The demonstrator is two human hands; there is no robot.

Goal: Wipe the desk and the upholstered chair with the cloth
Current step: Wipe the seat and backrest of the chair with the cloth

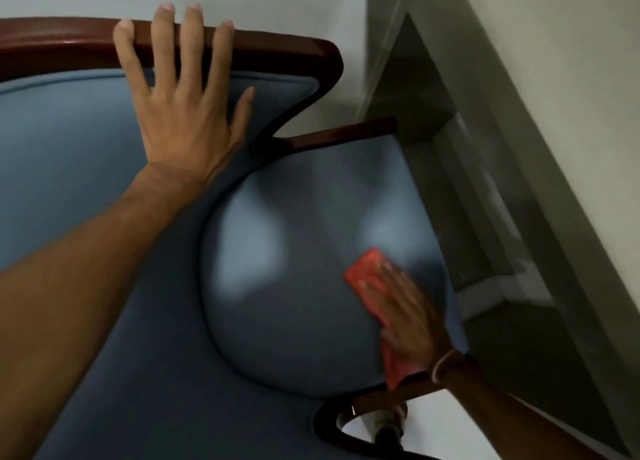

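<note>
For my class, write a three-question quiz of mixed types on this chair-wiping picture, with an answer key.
1. True or false: the left hand holds the cloth.
2. Multiple choice: the right hand presses the cloth on (a) the wooden top rail, (b) the blue seat cushion, (c) the floor.
3. Fill in: the cloth's colour is ____.

Key
1. False; it rests open on the chair back, fingers over the rail.
2. b
3. Red-orange
</note>
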